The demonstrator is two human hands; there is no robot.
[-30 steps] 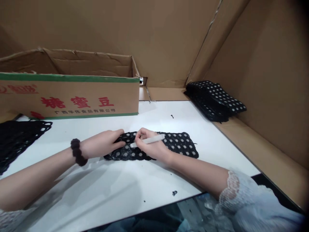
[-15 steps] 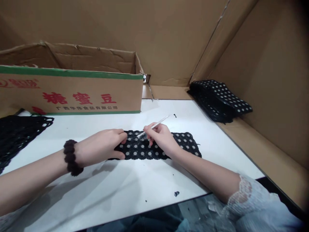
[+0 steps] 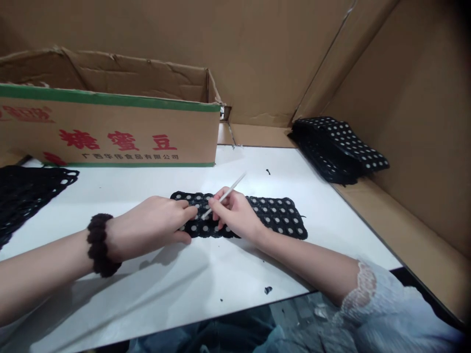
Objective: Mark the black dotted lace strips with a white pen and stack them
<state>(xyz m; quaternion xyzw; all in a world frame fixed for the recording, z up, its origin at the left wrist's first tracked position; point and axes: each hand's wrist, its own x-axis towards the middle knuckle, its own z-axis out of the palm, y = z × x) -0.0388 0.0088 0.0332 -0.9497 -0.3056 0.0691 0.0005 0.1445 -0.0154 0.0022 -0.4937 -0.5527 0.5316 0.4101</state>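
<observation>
The cardboard box has big red writing, 糖蜜豆. In front of the box, a black mat with holes lies flat on the white table. The left hand presses on the mat, fingers bent. The right hand has its grip pinched tight on a thin white stick, tip on the mat.

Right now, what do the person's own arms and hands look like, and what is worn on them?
Both hands are bare, without gloves or rings that can be seen. The left hand has a dark, fluffy hair tie around the wrist. The right hand has nothing on the wrist; near the elbow begins a pale, thin sleeve with a white lace edge.
</observation>
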